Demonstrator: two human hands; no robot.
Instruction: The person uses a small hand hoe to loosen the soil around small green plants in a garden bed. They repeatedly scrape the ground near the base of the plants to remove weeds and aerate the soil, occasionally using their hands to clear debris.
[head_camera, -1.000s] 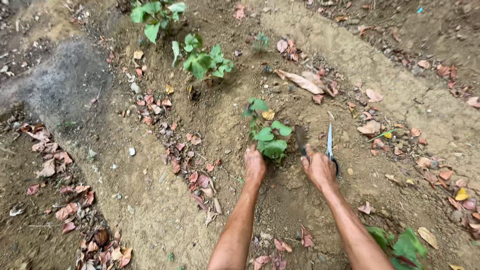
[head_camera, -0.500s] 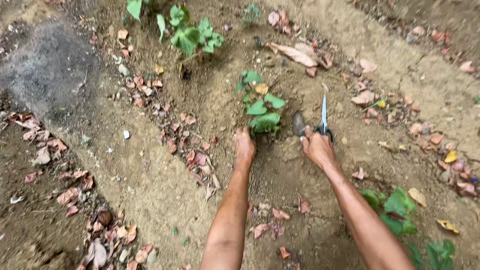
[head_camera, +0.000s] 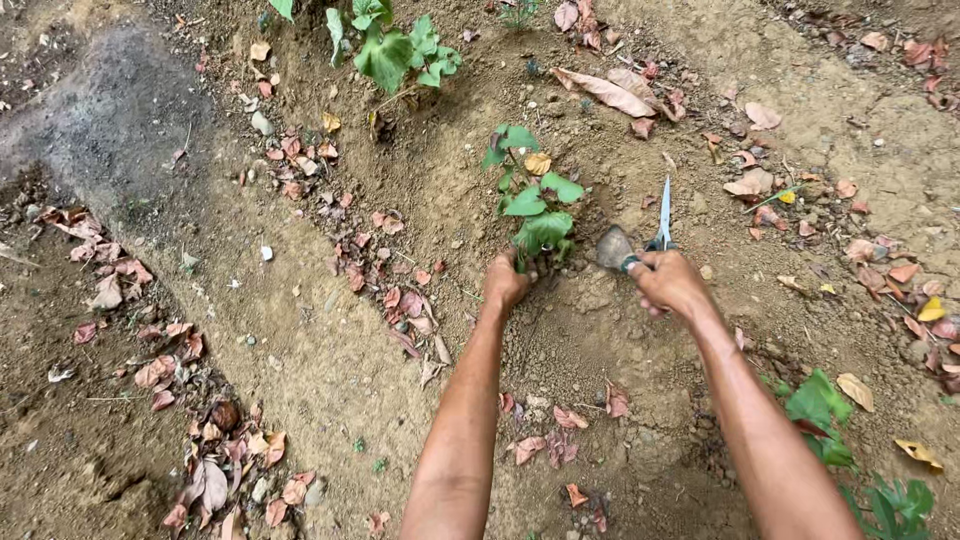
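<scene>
Small green-leaved seedling (head_camera: 532, 205) stands upright in brown soil (head_camera: 400, 200), stem vertical. Left hand (head_camera: 505, 282) grip closed around its base; right hand (head_camera: 668, 283) grip clenched on a metal trowel (head_camera: 616, 247), blade pointing toward the seedling.

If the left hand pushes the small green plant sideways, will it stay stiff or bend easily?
The small green plant would probably bend easily: its stems look thin under broad leaves. It seems light and fragile, so a hard push may tear a leaf. The left hand rests at its base on loose soil, which may hold the roots only weakly.
</scene>
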